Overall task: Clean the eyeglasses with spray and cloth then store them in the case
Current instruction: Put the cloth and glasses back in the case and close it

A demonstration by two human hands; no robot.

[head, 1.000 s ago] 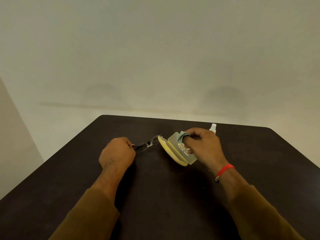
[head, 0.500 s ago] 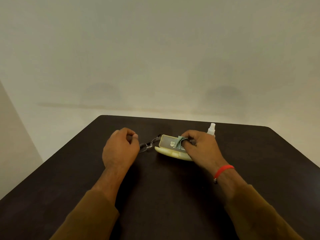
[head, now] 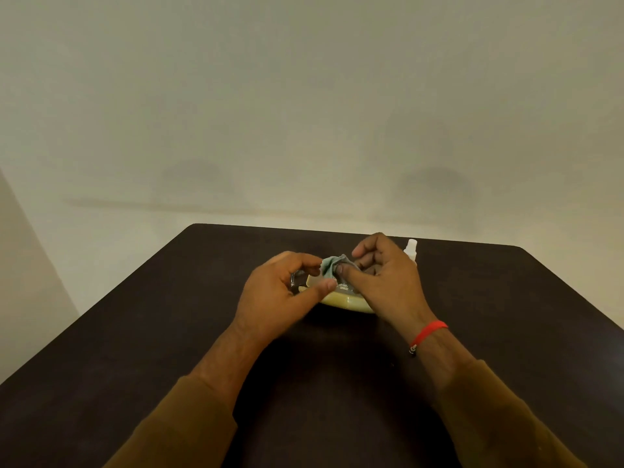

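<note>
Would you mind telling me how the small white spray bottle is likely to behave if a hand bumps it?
The spray bottle stands upright and looks narrow, so it would probably tip easily. It seems small and plastic, likely light. The right hand works just beside it, so a knock seems possible.

Plain indoor room: bare wall (head: 304, 96), dark table (head: 135, 349).

a dark, matte table (head: 141, 332) with rounded far corners fills the lower half. behind it rises a plain off-white wall (head: 304, 96), dimly lit, carrying two faint soft shadows and a thin horizontal line.
</note>
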